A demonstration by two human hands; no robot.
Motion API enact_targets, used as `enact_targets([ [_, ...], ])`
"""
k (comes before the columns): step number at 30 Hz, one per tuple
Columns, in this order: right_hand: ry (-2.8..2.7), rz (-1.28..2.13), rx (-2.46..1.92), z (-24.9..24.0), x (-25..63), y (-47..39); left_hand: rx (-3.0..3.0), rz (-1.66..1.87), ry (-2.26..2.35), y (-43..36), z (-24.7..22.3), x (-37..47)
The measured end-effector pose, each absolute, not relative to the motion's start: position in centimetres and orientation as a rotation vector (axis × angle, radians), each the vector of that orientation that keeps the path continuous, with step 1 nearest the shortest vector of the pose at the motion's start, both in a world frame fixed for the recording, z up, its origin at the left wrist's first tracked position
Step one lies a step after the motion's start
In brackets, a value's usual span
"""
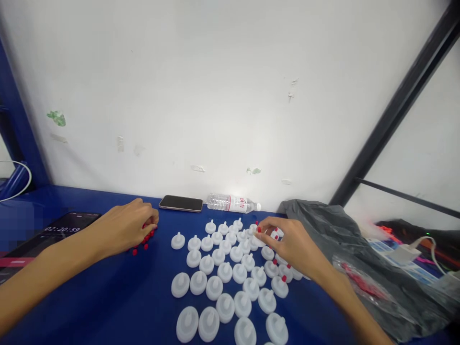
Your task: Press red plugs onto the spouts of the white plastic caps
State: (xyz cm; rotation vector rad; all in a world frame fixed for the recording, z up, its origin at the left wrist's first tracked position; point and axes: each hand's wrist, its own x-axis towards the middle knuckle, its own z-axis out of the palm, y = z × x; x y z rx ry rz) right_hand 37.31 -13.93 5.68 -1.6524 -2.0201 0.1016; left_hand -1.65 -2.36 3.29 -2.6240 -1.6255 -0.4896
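Observation:
My left hand (134,223) is at the left of the table with its fingers curled and pinched together. A bit of red shows between them, a small red cap (144,225). Just below lie several loose red caps (145,247), partly hidden by the hand. My right hand (289,237) pinches another red cap (259,230) between thumb and forefinger, at the spout of a white disc-shaped piece at the back right of the group. Many white discs with upright spouts (225,272) spread over the middle. Several at the right wear red caps (283,278).
A dark phone (181,203) and a clear bottle (233,203) lie along the wall. A larger screen with a timer (64,229) sits at the left. Grey plastic sheeting (323,235) and a clear bag of red pieces (366,282) lie at the right.

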Motion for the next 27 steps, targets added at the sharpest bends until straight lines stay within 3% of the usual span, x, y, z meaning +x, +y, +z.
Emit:
enact_targets([
  [4,-2.075,0.268,-1.699,6.1,37.5,-14.2,-2.664,-0.248,-1.614,-1.9,2.7,-1.4],
  [16,-2.149,0.508,-1.709,5.6,37.5,-13.9,-2.733,-0.25,-1.596,-1.2,1.3,-1.4],
  [22,-2.056,0.261,-1.733,5.9,38.3,-13.8,-2.705,-0.474,-1.507,-2.1,2.4,-0.2],
  [27,-2.041,0.296,-1.791,4.1,38.3,-12.5,-2.717,-0.725,-1.226,-3.1,2.1,1.0],
])
